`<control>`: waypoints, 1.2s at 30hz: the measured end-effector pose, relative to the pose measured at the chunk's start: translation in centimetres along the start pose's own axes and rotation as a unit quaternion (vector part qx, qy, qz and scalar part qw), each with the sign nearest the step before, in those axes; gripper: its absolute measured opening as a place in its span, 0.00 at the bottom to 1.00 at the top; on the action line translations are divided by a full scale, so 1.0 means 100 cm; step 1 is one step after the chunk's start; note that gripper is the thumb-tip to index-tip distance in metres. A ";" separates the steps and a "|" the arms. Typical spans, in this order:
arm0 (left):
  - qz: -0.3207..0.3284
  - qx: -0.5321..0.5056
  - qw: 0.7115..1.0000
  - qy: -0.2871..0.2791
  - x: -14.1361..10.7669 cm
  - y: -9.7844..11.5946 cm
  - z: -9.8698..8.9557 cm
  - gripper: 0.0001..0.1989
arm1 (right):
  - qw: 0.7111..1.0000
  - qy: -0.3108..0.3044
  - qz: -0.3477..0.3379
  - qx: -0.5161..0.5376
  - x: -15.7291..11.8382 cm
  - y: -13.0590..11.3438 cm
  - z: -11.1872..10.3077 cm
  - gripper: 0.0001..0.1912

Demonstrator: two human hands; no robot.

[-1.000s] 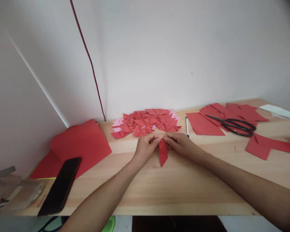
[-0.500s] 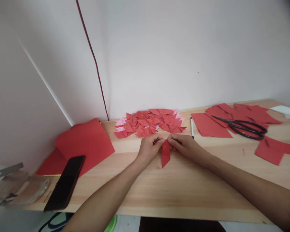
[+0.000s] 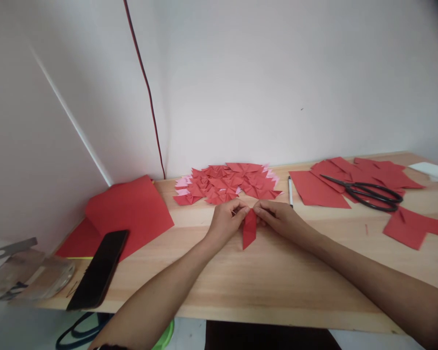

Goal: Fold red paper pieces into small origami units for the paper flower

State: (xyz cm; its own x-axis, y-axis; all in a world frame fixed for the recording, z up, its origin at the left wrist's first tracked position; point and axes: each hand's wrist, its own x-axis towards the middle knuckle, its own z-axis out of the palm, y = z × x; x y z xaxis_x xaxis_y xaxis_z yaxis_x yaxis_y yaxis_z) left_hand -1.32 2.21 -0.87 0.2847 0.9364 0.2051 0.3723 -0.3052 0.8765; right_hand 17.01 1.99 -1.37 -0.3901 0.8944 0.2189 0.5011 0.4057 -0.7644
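A narrow piece of folded red paper hangs between my two hands, its pointed lower end toward me. My left hand pinches its upper left edge between thumb and fingers. On the other side, my right hand grips the top right corner, thumb pressed against the fingers. The fingertips of both hands nearly meet at the top of the paper, and some of them are hidden behind it. Just beyond the hands lies a pile of folded red paper pieces, with pink ones showing at its edges.
Black-handled scissors rest on red paper squares at the right, beside a white pen. An L-shaped red scrap lies nearer. At the left are large red sheets, a dark phone and a clear container.
The camera view has shifted slightly. Both hands keep their pinch on the folded red paper, which hangs in almost the same position.
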 end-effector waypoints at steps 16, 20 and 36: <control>0.002 -0.006 1.000 -0.005 0.000 0.002 0.000 0.09 | 1.000 -0.001 0.006 0.002 -0.001 -0.003 0.000 0.16; -0.004 -0.004 1.000 -0.004 0.000 0.002 0.000 0.09 | 1.000 -0.003 0.010 0.003 0.000 -0.003 0.001 0.16; 0.012 -0.010 1.000 -0.003 0.002 0.000 -0.002 0.08 | 1.000 -0.011 -0.003 0.001 0.002 0.002 0.003 0.15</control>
State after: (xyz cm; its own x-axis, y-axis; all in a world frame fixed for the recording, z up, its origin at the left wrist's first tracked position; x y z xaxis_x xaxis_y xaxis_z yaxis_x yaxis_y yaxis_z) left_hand -1.49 2.46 -0.76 0.2977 0.9281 0.2236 0.3478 -0.3235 0.8800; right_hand 16.79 2.21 -1.68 -0.4097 0.8878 0.2096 0.4972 0.4100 -0.7647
